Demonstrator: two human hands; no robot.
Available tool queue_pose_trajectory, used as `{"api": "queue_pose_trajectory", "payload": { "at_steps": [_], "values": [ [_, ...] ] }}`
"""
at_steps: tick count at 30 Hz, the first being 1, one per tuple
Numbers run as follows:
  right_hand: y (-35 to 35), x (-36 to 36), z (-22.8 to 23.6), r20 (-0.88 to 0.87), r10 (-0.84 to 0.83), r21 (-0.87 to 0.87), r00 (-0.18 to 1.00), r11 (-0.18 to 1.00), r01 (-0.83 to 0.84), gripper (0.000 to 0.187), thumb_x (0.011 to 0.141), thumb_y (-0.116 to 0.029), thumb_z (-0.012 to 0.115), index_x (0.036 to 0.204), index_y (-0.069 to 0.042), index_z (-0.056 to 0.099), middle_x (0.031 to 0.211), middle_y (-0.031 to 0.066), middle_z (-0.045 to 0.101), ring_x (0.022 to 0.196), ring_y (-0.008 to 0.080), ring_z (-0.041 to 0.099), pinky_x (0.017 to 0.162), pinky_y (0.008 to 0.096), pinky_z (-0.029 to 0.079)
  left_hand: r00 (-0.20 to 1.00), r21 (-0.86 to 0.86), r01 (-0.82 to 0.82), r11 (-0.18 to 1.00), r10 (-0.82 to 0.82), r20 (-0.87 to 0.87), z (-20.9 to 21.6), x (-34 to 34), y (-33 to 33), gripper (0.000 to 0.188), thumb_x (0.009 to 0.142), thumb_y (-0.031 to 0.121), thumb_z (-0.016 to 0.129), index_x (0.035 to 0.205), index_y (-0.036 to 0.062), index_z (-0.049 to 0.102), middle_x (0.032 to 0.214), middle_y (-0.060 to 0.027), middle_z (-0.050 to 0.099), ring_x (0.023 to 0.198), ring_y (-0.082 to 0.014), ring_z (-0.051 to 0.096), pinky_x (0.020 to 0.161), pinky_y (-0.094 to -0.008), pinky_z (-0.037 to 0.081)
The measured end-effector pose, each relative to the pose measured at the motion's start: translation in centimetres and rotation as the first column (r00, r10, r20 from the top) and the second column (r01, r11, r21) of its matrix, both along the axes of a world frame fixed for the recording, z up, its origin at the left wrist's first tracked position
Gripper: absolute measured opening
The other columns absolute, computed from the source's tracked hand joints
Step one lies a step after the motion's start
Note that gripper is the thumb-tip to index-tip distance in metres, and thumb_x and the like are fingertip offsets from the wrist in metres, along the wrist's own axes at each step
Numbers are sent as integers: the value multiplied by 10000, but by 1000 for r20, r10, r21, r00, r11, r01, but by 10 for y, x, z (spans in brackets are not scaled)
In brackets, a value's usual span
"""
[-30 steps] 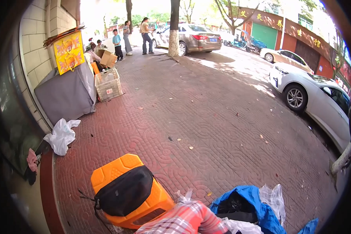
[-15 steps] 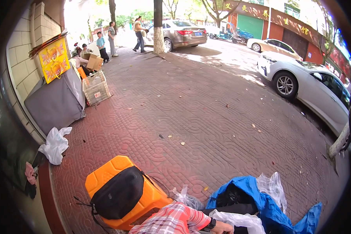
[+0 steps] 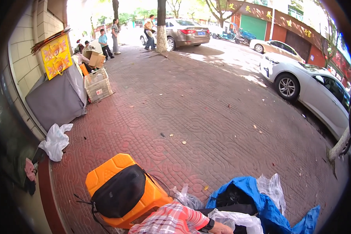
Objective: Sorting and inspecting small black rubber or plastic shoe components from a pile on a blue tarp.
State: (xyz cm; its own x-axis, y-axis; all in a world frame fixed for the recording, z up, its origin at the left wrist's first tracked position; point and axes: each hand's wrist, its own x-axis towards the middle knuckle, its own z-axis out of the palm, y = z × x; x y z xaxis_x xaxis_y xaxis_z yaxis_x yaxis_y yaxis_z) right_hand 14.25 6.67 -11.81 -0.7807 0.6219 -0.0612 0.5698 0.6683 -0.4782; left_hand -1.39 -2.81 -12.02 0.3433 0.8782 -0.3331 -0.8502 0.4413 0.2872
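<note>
My left hand (image 3: 221, 228), with a dark watch on the wrist and a red plaid sleeve, reaches rightward along the bottom edge. It is beside a clear plastic bag (image 3: 245, 221) that lies over dark cloth. The fingers are cut off by the frame, so their grip is hidden. Around this spot spreads a blue sheet-like bag (image 3: 263, 204), its mouth showing crumpled black plastic (image 3: 231, 197). To the left of my arm stands an orange ridged hard-shell case (image 3: 105, 173), with a black mesh pouch (image 3: 123, 191) and loose cords on it. My right hand is out of sight.
More clear plastic (image 3: 188, 198) lies beyond my forearm. A white bag (image 3: 55, 142) sits by the left wall, near a grey-covered stack (image 3: 60, 97) and a cream crate (image 3: 98, 86). Several people are farther off. Parked cars, including a white car (image 3: 308, 80), line the right.
My left hand has dropped slightly lower, so more of its fingers leave the frame. The view has shifted a little. A distant person near the brown car has moved right.
</note>
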Motion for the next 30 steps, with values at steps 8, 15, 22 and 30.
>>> {"api": "queue_pose_trajectory", "payload": {
  "at_steps": [8, 15, 22, 30],
  "values": [
    [0, 0, 92, -18, -178, -48, 984, 983, 177, 255, 848, -99, 480, 1047, 34, 567, 893, 168, 621, 785, 261, 582, 715, 336, 460, 993, -84, 57, 995, -65, -96, 45, -17, 9, 152, 817, 135, 614, 868, -7, 631, 722, -69, 624, 545, -132, 557, 445, -219, 434],
    [-16, -3, 154, -199, -337, -310, 920, 912, 268, 203, 828, -91, 519, 961, 31, 613, 916, 140, 624, 839, 231, 569, 778, 311, 444, 740, 390, 35, 920, 238, -629, 47, 14, 29, 340, 780, 119, 618, 1094, 5, 557, 665, -75, 600, 534, -128, 548, 442, -248, 426],
    [-22, -1, 151, -297, -392, -383, 871, 884, 267, 277, 862, -150, 544, 1057, 46, 545, 904, 126, 612, 841, 215, 563, 792, 302, 448, 534, 619, 104, 778, 481, -695, 54, 31, 41, 160, 785, 153, 619, 843, 4, 633, 616, -54, 593, 510, -116, 539, 440, -249, 425],
    [-17, -5, 117, -214, -343, -685, 915, 720, 110, 347, 899, -190, 514, 1149, 47, 472, 984, 126, 569, 913, 190, 534, 800, 300, 444, 673, 367, -276, 888, 451, -586, 72, 6, 23, 185, 805, 218, 628, 726, 53, 660, 579, -24, 588, 444, -89, 493, 398, -233, 378]
  ]
}}
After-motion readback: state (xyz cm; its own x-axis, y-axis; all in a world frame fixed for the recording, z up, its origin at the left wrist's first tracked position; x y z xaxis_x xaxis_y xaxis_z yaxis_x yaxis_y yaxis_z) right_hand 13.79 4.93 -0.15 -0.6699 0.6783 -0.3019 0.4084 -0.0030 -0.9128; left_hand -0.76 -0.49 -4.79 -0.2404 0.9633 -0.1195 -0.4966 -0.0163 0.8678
